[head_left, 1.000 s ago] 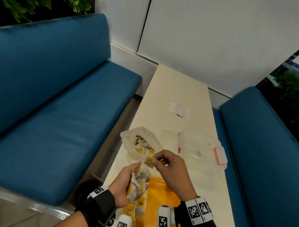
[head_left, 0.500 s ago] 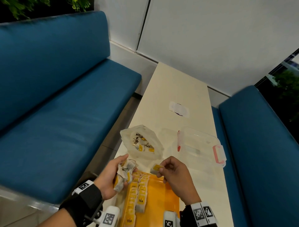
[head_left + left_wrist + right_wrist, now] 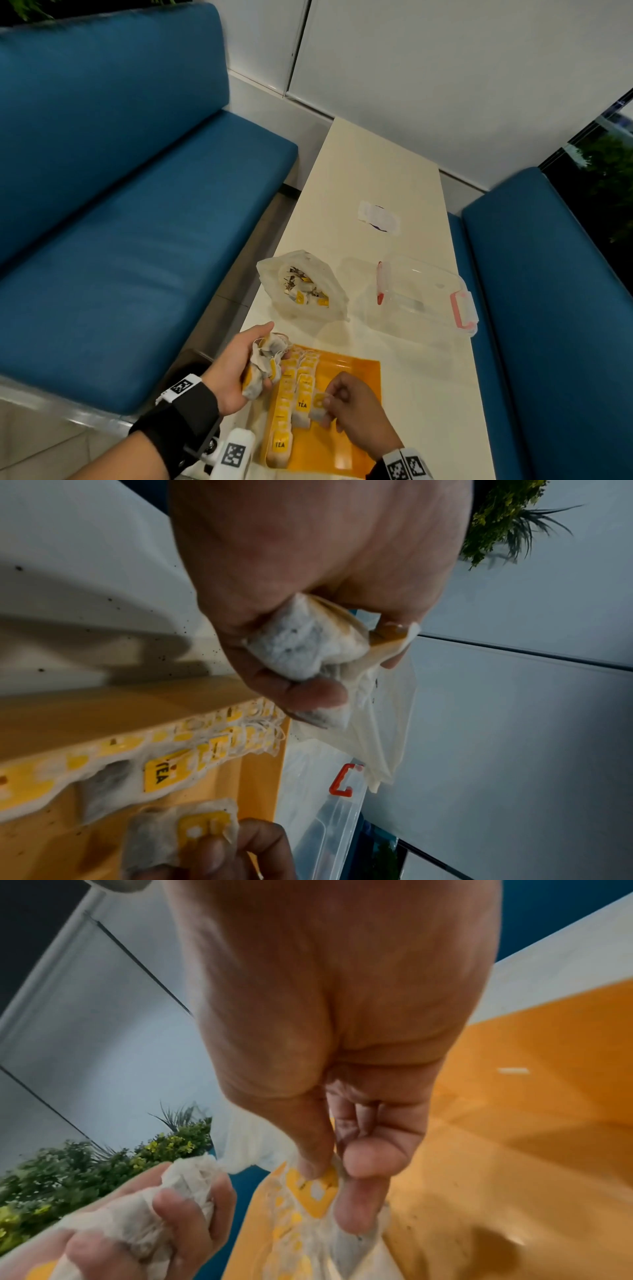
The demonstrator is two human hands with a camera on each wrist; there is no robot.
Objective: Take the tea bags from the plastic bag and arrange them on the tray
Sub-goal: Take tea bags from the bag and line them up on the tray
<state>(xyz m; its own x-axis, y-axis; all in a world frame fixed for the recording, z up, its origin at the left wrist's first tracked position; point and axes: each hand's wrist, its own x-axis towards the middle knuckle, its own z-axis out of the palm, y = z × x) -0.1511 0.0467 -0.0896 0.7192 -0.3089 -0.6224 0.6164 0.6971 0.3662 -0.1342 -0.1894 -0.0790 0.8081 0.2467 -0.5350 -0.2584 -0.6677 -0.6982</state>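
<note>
My left hand (image 3: 239,370) grips a bunch of tea bags (image 3: 263,366) at the left edge of the orange tray (image 3: 363,377); the same bunch (image 3: 301,647) fills the left wrist view. My right hand (image 3: 352,411) pinches a single tea bag (image 3: 318,406) by its yellow tag (image 3: 315,1188), low over the tray beside two rows of laid tea bags (image 3: 291,401). The open plastic bag (image 3: 301,287) with more tea bags lies on the table beyond the tray.
A clear plastic box (image 3: 424,294) with red clips sits right of the bag. A white sticker (image 3: 378,219) lies farther along the narrow cream table (image 3: 373,164). Blue benches (image 3: 120,212) flank both sides.
My right hand has carried one tea bag from beside the left hand's bunch down to the tray rows. My left hand with its bunch has shifted left to the tray edge.
</note>
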